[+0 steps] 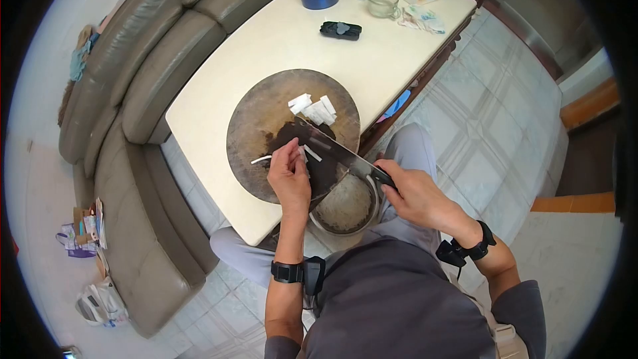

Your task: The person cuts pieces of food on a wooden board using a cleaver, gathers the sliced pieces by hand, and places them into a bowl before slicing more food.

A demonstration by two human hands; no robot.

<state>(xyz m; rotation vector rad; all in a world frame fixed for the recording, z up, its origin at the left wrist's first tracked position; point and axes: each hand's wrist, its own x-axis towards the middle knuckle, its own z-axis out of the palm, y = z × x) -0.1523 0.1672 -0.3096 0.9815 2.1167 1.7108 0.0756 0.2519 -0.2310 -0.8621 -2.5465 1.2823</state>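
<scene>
The round chopping board [256, 113] looks like matt, worn wood; the sofa [149, 193] looks like smooth, glossy leather.

Grey shirt [392, 306] here, short dark sleeves [520, 312], pale grey trousers [412, 149], and black straps [288, 272] with chunky black modules on both wrists!

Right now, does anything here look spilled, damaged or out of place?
A dark patch spreads across the round board beneath the knife, unlike the paler surface around it; it may be damp or stained. One white strip lies left of the left hand, apart from the white pile.
</scene>
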